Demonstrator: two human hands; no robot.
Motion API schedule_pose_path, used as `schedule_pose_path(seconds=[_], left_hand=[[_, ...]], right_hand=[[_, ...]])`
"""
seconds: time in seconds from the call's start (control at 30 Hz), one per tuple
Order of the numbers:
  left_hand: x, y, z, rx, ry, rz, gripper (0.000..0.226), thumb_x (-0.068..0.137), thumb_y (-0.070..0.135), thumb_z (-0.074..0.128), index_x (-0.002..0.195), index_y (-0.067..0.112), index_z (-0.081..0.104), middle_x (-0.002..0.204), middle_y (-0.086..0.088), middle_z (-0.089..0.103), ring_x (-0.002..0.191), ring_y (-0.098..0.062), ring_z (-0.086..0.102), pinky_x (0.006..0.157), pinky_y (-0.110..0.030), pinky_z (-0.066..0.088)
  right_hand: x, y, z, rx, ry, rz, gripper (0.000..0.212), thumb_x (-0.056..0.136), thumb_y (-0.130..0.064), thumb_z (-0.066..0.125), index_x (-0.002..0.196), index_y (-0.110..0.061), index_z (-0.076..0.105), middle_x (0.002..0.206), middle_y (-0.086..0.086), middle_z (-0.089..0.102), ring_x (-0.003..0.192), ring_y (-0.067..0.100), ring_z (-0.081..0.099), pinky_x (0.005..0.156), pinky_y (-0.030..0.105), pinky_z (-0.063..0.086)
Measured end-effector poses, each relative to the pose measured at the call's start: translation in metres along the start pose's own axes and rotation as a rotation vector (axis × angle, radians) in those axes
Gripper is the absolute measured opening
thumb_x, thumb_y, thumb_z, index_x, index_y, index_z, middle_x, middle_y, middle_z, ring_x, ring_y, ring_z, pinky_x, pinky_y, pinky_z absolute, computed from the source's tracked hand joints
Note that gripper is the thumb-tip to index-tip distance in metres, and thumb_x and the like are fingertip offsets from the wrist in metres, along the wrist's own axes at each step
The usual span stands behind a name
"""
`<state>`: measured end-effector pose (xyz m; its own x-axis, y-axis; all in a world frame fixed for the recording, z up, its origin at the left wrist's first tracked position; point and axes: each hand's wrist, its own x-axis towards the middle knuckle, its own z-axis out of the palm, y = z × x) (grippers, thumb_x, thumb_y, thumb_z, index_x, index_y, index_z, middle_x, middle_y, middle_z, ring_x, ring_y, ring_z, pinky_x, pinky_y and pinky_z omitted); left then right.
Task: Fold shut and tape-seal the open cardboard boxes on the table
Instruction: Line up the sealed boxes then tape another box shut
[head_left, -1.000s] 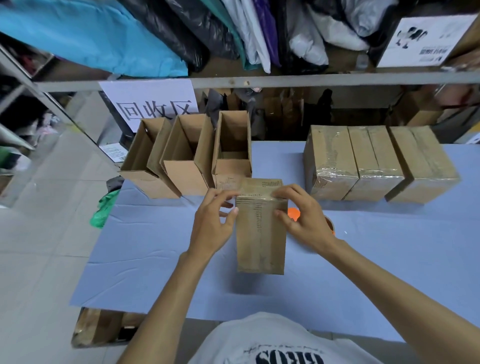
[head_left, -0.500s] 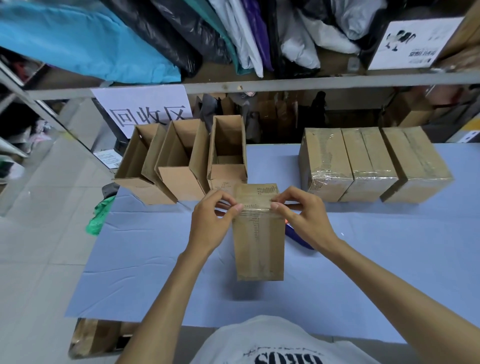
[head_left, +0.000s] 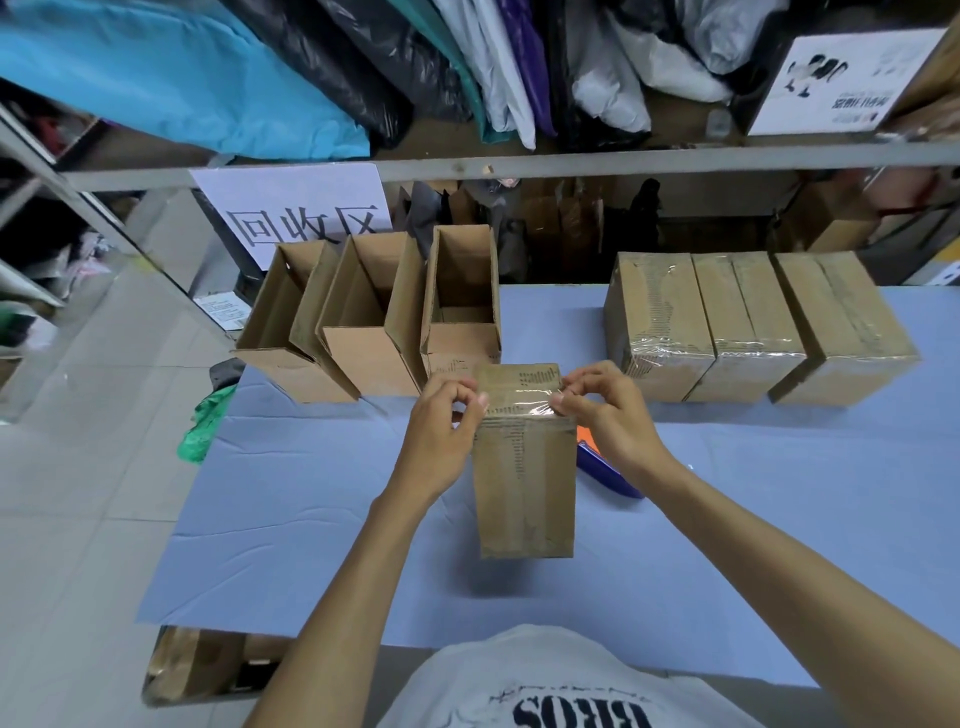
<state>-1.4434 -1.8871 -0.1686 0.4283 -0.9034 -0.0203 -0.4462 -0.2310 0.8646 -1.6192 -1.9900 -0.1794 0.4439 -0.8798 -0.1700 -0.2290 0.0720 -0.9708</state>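
Note:
A closed cardboard box (head_left: 524, 488) stands upright in the middle of the blue table (head_left: 291, 499), with clear tape across its top edge. My left hand (head_left: 441, 431) pinches the tape at the box's upper left corner. My right hand (head_left: 608, 415) pinches the tape at the upper right corner. Three open boxes (head_left: 374, 317) stand in a row at the back left. Three taped boxes (head_left: 748, 322) lie side by side at the back right.
A blue and orange tape dispenser (head_left: 602, 470) lies just right of the box, partly hidden by my right wrist. A green bag (head_left: 200, 426) hangs off the table's left edge. A metal shelf rail (head_left: 571, 161) with a paper sign (head_left: 301, 213) runs behind the table.
Both hands have moved up from the box's sides to its top corners, and their fingers have closed on the tape there. The box has stayed upright in place.

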Motion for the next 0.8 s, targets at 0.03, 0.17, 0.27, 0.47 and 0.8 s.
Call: schedule_pose_path(seconds=[0.03, 0.17, 0.27, 0.47, 0.8], left_hand=[[0.000, 0.000, 0.001, -0.009, -0.001, -0.007, 0.018, 0.098, 0.020, 0.056, 0.085, 0.008, 0.060, 0.112, 0.005, 0.055, 0.097, -0.007, 0.055, 0.072, -0.003, 0.041], [-0.002, 0.006, 0.007, -0.104, 0.097, -0.069, 0.011, 0.094, 0.013, 0.059, 0.099, 0.021, 0.053, 0.106, 0.013, 0.059, 0.088, -0.005, 0.057, 0.070, -0.011, 0.045], [0.001, 0.006, 0.004, -0.365, 0.116, -0.168, 0.069, 0.085, -0.002, 0.065, 0.138, 0.032, 0.038, 0.119, 0.020, 0.051, 0.107, 0.002, 0.052, 0.076, -0.015, 0.050], [0.004, 0.018, 0.018, -0.376, 0.107, -0.434, 0.023, 0.091, 0.018, 0.059, 0.110, 0.031, 0.058, 0.117, 0.007, 0.058, 0.104, -0.004, 0.056, 0.096, -0.031, 0.048], [0.004, 0.015, 0.018, -0.410, 0.225, -0.504, 0.034, 0.072, 0.022, 0.064, 0.102, 0.039, 0.068, 0.104, 0.012, 0.069, 0.098, -0.012, 0.066, 0.093, -0.044, 0.053]], right_hand=[[-0.002, -0.001, 0.002, -0.031, -0.001, 0.008, 0.026, 0.083, -0.022, 0.072, 0.061, -0.017, 0.059, 0.101, -0.008, 0.055, 0.107, 0.011, 0.055, 0.101, 0.040, 0.042], [-0.007, -0.007, 0.007, -0.071, 0.051, 0.033, 0.019, 0.085, -0.015, 0.071, 0.098, -0.024, 0.060, 0.113, -0.006, 0.043, 0.104, 0.012, 0.058, 0.084, 0.034, 0.053], [-0.001, -0.013, 0.001, 0.150, 0.105, 0.135, 0.093, 0.073, 0.014, 0.072, 0.138, -0.041, 0.034, 0.127, 0.001, 0.037, 0.100, 0.019, 0.065, 0.074, 0.031, 0.058], [0.008, -0.016, 0.019, 0.180, 0.159, 0.331, 0.054, 0.072, -0.008, 0.068, 0.123, -0.013, 0.051, 0.113, 0.009, 0.061, 0.096, 0.024, 0.064, 0.080, 0.039, 0.055], [0.018, -0.006, 0.017, 0.190, 0.145, 0.374, 0.023, 0.058, -0.015, 0.083, 0.078, -0.018, 0.072, 0.087, 0.005, 0.076, 0.086, 0.026, 0.072, 0.088, 0.044, 0.056]])
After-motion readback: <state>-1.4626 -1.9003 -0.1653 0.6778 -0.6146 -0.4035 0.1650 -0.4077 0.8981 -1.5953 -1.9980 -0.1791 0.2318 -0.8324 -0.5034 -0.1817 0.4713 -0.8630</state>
